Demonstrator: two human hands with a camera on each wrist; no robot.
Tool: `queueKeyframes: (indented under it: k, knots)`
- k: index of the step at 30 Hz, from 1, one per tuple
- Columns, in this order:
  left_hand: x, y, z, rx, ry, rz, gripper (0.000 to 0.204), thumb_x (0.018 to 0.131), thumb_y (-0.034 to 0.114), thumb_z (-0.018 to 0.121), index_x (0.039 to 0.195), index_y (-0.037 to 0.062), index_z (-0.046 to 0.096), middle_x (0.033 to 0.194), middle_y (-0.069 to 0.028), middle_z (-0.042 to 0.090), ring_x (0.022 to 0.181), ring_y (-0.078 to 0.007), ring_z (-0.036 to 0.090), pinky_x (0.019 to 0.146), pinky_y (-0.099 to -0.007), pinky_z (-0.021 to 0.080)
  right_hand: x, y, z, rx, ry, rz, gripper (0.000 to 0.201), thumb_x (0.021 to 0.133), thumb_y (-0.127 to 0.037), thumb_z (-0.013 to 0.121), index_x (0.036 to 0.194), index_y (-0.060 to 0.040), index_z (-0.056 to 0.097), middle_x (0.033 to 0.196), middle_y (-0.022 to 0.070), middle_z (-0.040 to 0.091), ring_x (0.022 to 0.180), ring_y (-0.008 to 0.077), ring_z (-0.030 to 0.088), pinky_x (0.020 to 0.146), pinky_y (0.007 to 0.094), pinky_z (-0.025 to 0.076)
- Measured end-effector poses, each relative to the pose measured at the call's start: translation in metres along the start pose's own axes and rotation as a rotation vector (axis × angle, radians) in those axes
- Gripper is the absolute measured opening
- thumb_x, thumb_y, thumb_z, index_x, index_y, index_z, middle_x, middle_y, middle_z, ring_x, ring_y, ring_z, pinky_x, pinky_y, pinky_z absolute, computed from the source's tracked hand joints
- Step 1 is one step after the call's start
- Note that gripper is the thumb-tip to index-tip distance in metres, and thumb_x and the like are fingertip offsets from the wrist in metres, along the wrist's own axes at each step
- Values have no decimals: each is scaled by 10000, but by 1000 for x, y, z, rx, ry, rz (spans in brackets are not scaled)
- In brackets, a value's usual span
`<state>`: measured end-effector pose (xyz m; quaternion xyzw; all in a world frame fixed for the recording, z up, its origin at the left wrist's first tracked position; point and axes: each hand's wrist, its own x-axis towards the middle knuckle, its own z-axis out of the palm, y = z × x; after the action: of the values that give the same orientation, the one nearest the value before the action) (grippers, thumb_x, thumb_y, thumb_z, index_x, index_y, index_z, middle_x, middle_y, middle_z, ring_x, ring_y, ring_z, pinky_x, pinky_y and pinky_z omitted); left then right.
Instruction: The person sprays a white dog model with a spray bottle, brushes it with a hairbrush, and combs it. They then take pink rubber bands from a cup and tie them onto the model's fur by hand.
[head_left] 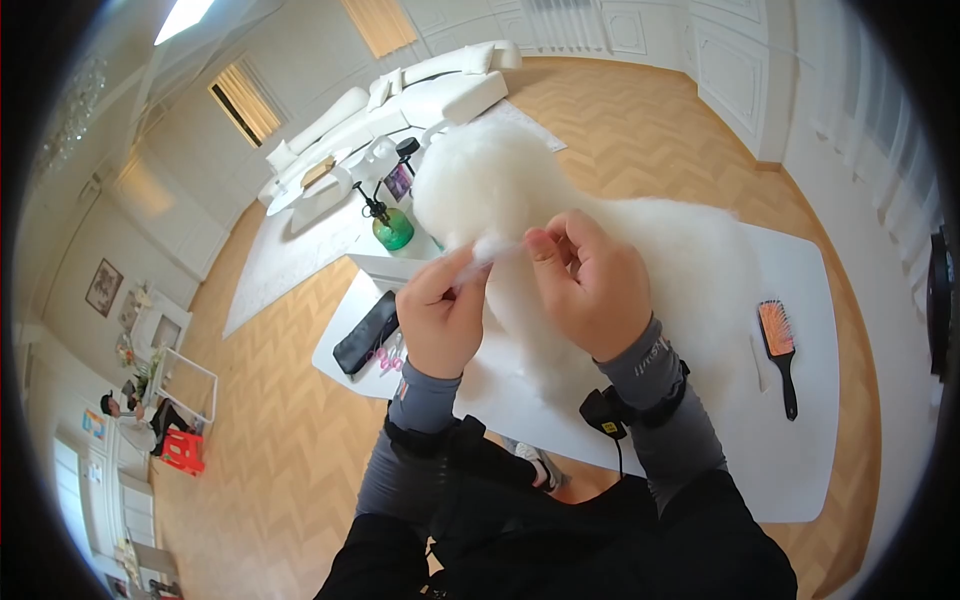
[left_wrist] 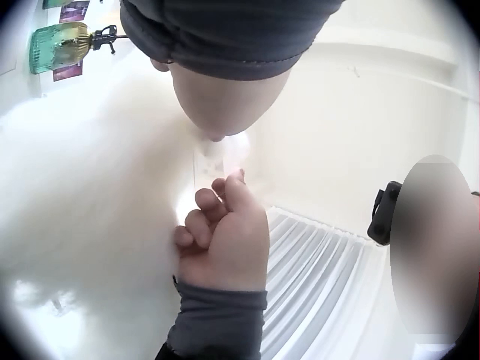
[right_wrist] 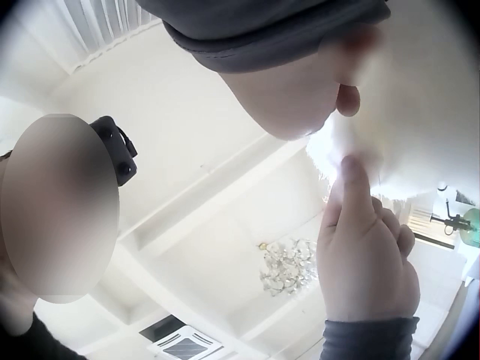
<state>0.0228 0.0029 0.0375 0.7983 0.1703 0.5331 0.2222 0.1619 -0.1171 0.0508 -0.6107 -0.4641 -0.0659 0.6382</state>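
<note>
A large white fluffy animal is on the white table, in front of the person. Between thumb and fingers, the left hand pinches a small white tuft close to the animal's fur. The right hand has curled fingers, its thumb and fingertips pinching the thin far end of that tuft. In the left wrist view the right hand faces the left hand across the pale wisp. In the right wrist view the left hand's thumb presses the tuft; the animal's fur lies behind.
An orange-faced brush and a thin pale stick lie at the table's right. Left are a black case, pink-handled scissors and a green spray bottle. Farther off, a person sits on a red stool.
</note>
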Motion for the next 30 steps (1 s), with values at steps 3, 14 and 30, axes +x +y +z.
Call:
queueKeyframes:
  k: [3, 14, 30]
  knots:
    - [-1, -2, -1, -90, -9, -17, 220, 883, -7, 745, 1101, -29, 756, 824, -130, 727, 631, -139, 634, 612, -270, 500, 1, 0, -1, 35, -25, 68, 263, 1011, -278, 706, 846, -85, 638, 626, 85, 624, 513, 261, 610, 488, 373, 452]
    - [-6, 6, -13, -220, -38, -125, 481, 866, -8, 824, 1319, -28, 663, 626, 74, 432, 580, 8, 392, 553, -191, 337, 2, 4, 1, 77, 4, 56, 411, 1052, -347, 648, 757, -64, 614, 556, 106, 553, 455, 289, 542, 461, 390, 396]
    - [-8, 9, -36, -398, -136, -192, 87, 951, -15, 750, 1033, -26, 723, 677, 92, 488, 625, -2, 410, 574, -199, 310, 0, 4, 2, 172, -19, 68, 484, 1079, -383, 591, 728, -51, 589, 545, 137, 514, 468, 329, 524, 473, 424, 380]
